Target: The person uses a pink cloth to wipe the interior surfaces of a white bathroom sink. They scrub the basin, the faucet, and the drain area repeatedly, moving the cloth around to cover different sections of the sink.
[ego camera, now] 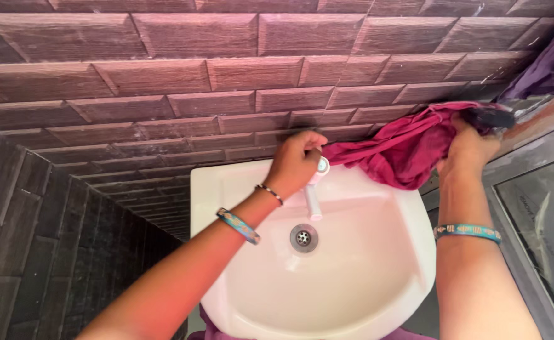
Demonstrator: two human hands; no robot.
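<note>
The left hand is clenched around the white plastic tap at the far rim of the white ceramic basin; the right hand grasps a crumpled magenta cloth.

My left hand: bare, no rings that I can see
My left wrist: thin dark-and-light beaded bangle, then a wider turquoise patterned band further up
My right hand: bare
My right wrist: matching turquoise patterned band
My sleeves: none, forearms uncovered
</note>
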